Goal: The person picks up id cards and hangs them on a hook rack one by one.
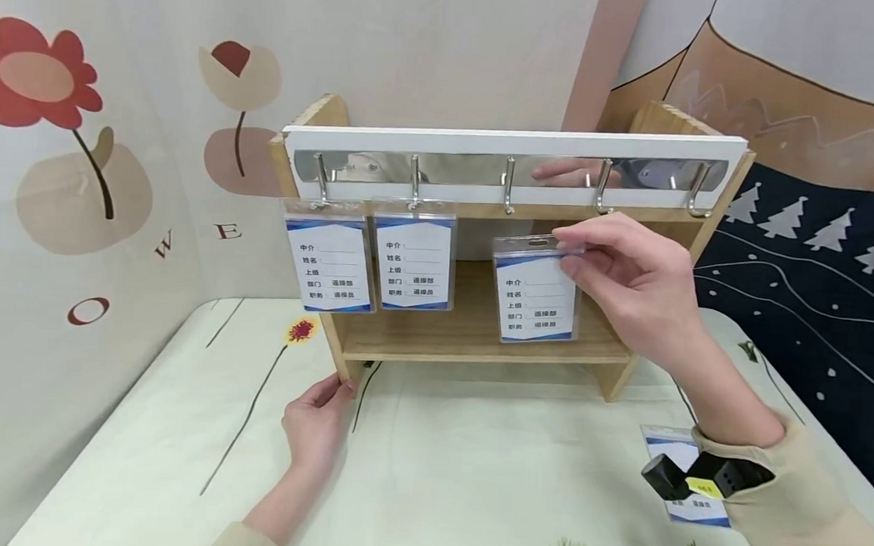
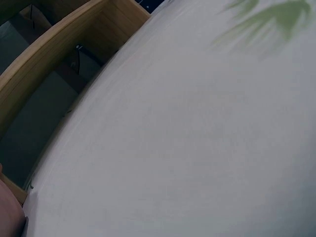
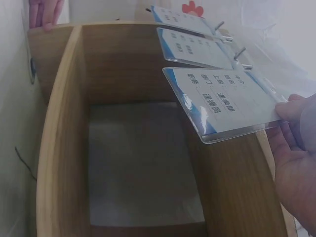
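My right hand [image 1: 632, 277] pinches the top right corner of a clear-sleeved ID badge [image 1: 535, 300] between thumb and fingers. The badge hangs upright, its slot a little below the hook rail [image 1: 460, 141] of a small wooden shelf [image 1: 469, 354]. To its left, two like badges, one outer [image 1: 330, 262] and one inner [image 1: 414, 259], hang from the first two hooks. In the right wrist view the held badge [image 3: 222, 101] is nearest, the hung pair behind it. Low down, my left hand [image 1: 317, 423] grips the shelf's front left leg [image 1: 340, 351]. The left wrist view mostly shows tablecloth [image 2: 177, 128].
Another badge [image 1: 696, 510] lies on the table at the right, partly covered by the right wrist's black camera [image 1: 710, 475]. Bare metal hooks, among them a middle hook [image 1: 508, 185], line the rail's right part. Printed curtains [image 1: 436, 47] stand behind the shelf.
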A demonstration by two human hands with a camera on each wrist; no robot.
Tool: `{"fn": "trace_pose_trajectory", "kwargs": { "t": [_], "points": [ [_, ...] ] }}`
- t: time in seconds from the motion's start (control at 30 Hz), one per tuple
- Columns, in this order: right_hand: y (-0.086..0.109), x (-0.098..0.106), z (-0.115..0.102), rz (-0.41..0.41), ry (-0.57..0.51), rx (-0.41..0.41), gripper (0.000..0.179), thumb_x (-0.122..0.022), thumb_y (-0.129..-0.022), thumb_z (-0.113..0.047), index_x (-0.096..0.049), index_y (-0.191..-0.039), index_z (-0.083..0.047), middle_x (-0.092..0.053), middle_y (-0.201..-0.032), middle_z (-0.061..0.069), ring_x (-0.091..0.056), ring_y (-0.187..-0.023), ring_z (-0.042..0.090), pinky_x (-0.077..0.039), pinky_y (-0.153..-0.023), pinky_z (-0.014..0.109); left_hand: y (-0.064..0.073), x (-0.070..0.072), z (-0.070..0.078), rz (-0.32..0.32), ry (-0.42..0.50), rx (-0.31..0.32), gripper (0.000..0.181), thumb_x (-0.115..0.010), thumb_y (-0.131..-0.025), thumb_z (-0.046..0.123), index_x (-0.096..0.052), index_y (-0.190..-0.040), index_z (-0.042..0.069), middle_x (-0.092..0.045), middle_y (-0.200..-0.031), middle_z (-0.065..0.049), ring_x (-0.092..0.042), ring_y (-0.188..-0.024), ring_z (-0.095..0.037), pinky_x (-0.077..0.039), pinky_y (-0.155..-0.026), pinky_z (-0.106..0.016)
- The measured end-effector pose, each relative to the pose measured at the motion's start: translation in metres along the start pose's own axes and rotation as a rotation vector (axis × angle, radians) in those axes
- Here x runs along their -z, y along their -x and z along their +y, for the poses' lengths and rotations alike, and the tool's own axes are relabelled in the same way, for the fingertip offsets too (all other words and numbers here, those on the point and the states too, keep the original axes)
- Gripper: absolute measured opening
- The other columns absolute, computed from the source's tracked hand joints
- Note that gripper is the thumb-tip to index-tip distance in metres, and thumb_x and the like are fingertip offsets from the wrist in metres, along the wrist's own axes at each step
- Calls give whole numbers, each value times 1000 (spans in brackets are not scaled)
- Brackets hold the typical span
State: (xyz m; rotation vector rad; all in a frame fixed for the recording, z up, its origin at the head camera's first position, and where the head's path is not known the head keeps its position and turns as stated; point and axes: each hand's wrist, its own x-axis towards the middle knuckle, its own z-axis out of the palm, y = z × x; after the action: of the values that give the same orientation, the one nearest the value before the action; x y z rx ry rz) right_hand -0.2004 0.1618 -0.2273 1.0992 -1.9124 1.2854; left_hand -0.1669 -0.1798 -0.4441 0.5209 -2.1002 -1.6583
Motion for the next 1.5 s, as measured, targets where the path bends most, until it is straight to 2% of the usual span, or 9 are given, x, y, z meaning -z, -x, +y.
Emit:
{"fn": "trace_pose_trajectory", "kwargs": {
  "t": [0.2,0.43,0.63,0.77,0.9,1.1,1.37,1.5],
  "points": [
    [1,-7,2,30,-53,36,32,-67,-81,29,-72,-107,12,-71,-105,6,-65,-91,16,-54,-74,18,-1,0,-1,6,-10,0,32,-73,-96,17,-73,-122,-1,-73,-114,-20,-72,-96,-14,-50,-72,-8],
    [-1,-17,0,85,-52,50,30,-68,-81,27,-71,-109,13,-71,-107,9,-66,-94,15,-55,-77,19,-1,0,-1,6,-16,13,31,-72,-97,15,-73,-123,0,-73,-114,-19,-69,-90,-2,-50,-73,-8],
    [-4,-29,-1,157,-103,79,31,-63,-84,28,-71,-109,13,-70,-107,13,-65,-98,18,-54,-85,22,-1,0,-1,-1,-15,4,32,-72,-97,18,-72,-123,-1,-73,-116,-20,-72,-101,-19,-50,-73,-8],
    [-9,-38,-2,197,-116,93,25,-62,-87,25,-70,-107,13,-69,-107,7,-63,-97,19,-53,-82,21,-1,-1,-1,2,-21,6,32,-72,-97,18,-73,-123,-1,-73,-115,-19,-72,-101,-20,-50,-73,-8],
    [-14,-44,-1,236,-99,97,24,-62,-88,24,-71,-108,13,-70,-107,9,-63,-96,19,-52,-79,21,-2,-1,-2,7,-30,8,31,-72,-97,16,-73,-123,-1,-74,-114,-19,-72,-97,-15,-50,-72,-8],
    [-16,-46,3,259,-54,85,27,-63,-89,22,-71,-113,12,-70,-109,21,-67,-100,16,-56,-88,24,-3,-2,-4,5,-18,2,30,-72,-97,15,-73,-122,-2,-74,-113,-20,-70,-91,-6,-50,-72,-8],
    [-15,-46,2,242,-9,36,31,-66,-90,18,-70,-120,11,-70,-115,21,-67,-101,13,-56,-84,21,-4,-2,-4,5,-11,11,30,-71,-97,14,-73,-123,0,-74,-114,-19,-71,-102,-22,-50,-73,-8],
    [-14,-46,1,242,21,19,32,-67,-90,17,-69,-121,10,-70,-114,21,-67,-100,11,-56,-84,20,-3,-2,-3,2,-10,13,30,-70,-97,14,-73,-124,0,-73,-114,-20,-71,-103,-24,-50,-73,-8]
  ]
}}
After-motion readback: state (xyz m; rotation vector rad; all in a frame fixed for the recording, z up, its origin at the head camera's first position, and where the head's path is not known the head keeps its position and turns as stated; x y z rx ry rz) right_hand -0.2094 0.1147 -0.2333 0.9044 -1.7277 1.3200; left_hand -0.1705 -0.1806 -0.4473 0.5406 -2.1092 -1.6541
